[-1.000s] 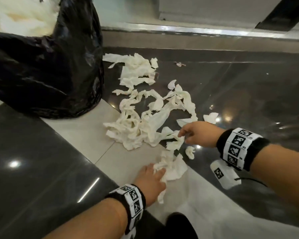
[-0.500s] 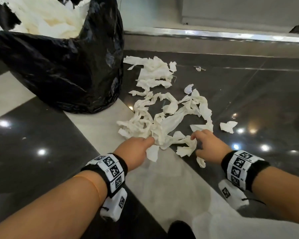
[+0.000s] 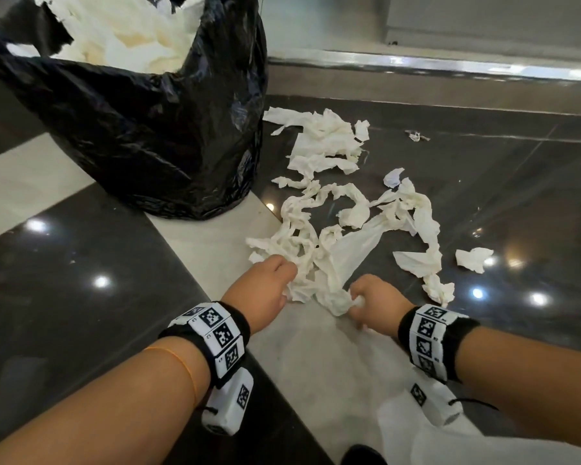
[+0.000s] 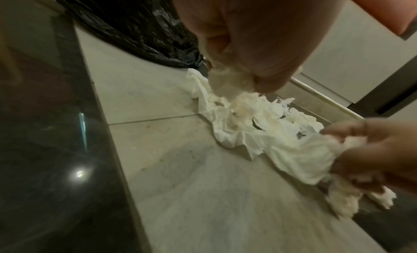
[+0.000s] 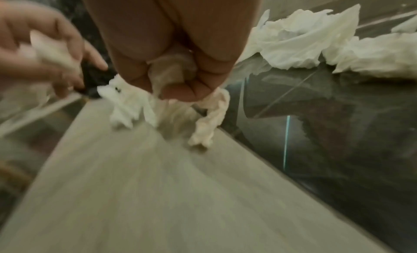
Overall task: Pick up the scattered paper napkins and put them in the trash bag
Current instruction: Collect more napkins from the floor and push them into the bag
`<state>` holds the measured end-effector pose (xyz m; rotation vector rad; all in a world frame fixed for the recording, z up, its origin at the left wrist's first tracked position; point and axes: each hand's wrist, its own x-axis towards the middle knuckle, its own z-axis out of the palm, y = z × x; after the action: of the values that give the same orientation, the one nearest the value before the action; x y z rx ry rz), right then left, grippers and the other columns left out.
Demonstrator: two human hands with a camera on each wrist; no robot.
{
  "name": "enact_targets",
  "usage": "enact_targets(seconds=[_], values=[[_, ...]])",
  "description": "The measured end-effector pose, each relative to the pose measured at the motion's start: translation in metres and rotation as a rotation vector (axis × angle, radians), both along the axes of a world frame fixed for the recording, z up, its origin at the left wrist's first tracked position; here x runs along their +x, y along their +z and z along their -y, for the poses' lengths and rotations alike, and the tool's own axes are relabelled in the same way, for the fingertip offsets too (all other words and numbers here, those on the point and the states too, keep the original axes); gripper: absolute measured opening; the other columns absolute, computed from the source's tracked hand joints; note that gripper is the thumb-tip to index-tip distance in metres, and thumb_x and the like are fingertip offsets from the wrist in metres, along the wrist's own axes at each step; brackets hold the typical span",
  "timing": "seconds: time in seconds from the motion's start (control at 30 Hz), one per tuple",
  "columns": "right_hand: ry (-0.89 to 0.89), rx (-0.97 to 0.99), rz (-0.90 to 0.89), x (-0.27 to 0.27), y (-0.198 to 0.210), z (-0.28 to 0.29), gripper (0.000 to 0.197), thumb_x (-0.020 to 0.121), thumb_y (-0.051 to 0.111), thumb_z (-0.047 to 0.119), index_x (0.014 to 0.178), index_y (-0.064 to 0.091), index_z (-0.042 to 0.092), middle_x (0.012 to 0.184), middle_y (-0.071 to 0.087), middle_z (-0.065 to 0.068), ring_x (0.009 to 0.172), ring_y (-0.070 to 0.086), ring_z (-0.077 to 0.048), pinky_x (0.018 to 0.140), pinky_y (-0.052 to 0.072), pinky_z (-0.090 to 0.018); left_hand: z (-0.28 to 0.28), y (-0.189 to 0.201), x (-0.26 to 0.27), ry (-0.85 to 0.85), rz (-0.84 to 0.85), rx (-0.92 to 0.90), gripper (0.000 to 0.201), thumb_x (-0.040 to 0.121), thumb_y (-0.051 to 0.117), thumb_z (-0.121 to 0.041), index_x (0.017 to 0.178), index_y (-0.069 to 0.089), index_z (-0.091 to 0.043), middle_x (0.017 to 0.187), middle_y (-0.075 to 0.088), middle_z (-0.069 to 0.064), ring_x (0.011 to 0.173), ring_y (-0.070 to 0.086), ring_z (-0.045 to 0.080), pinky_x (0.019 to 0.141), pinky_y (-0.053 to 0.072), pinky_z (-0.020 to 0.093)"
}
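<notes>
**Both hands grabbing napkins**

The left hand is squeezing its curled fingers around the near napkins. The right hand is gripping a wad too. More napkins are lying on the floor, right of the black trash bag.

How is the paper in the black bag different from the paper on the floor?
The napkins in the trash bag are heaped together at the top of the trash bag; the napkins on the floor lie strewn and twisted into strips. No hand touches the bagged ones, while the left hand and right hand grip the floor ones. Both are white and crumpled.
</notes>
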<state>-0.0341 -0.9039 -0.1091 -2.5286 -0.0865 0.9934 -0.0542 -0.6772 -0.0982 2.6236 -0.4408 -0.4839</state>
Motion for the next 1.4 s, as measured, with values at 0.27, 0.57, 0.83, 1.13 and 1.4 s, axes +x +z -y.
enact_targets(seconds=[0.27, 0.57, 0.83, 1.13, 1.4], values=[[-0.242, 0.373, 0.158, 0.047, 0.054, -0.006, 0.035, 0.078, 0.043, -0.005, 0.090, 0.063, 0.021, 0.092, 0.062, -0.009, 0.057, 0.049, -0.019, 0.051, 0.044, -0.022, -0.010, -0.018, 0.013, -0.027, -0.127, 0.228, 0.079, 0.083, 0.040, 0.007, 0.144, 0.016, -0.036, 0.160, -0.006, -0.001, 0.143, 0.009, 0.039, 0.113, 0.029, 0.049], [-0.120, 0.211, 0.340, 0.070, 0.084, -0.002, 0.051, 0.075, 0.069, 0.003, 0.053, 0.025, 0.019, 0.057, 0.036, 0.003, 0.053, 0.033, -0.014, 0.049, 0.030, -0.019, -0.009, -0.024, 0.013, -0.053, 0.001, 0.186, 0.080, 0.079, 0.046, 0.006, 0.144, 0.024, -0.035, 0.141, 0.040, 0.012, 0.126, 0.037, 0.038, 0.102, 0.040, 0.047], [-0.302, 0.315, 0.235, 0.068, 0.078, 0.019, 0.028, 0.081, 0.047, -0.003, 0.080, 0.059, 0.023, 0.074, 0.059, 0.002, 0.048, 0.051, -0.010, 0.049, 0.042, -0.023, 0.003, -0.018, 0.012, -0.157, -0.060, 0.311, 0.025, 0.084, 0.050, -0.006, 0.104, 0.061, -0.016, 0.153, 0.022, 0.007, 0.140, 0.012, 0.039, 0.117, 0.018, 0.051], [-0.077, 0.099, 0.261, 0.064, 0.051, 0.006, 0.018, 0.078, 0.072, 0.033, 0.071, 0.057, 0.027, 0.079, 0.057, 0.009, 0.069, 0.052, -0.008, 0.070, 0.040, -0.027, 0.008, -0.018, 0.012, -0.113, -0.139, 0.145, 0.048, 0.089, 0.050, -0.014, 0.135, 0.035, -0.017, 0.123, 0.047, 0.012, 0.104, 0.054, 0.033, 0.086, 0.048, 0.041], [0.249, -0.192, 0.116, 0.060, 0.013, -0.014, 0.066, 0.087, 0.059, 0.033, 0.144, 0.026, 0.033, 0.124, 0.060, -0.008, 0.114, 0.056, -0.028, 0.090, 0.045, -0.035, 0.006, -0.009, 0.016, -0.180, -0.181, 0.213, 0.072, 0.081, 0.064, -0.044, 0.142, 0.025, -0.038, 0.118, 0.044, 0.007, 0.103, 0.051, 0.028, 0.085, 0.047, 0.037]])
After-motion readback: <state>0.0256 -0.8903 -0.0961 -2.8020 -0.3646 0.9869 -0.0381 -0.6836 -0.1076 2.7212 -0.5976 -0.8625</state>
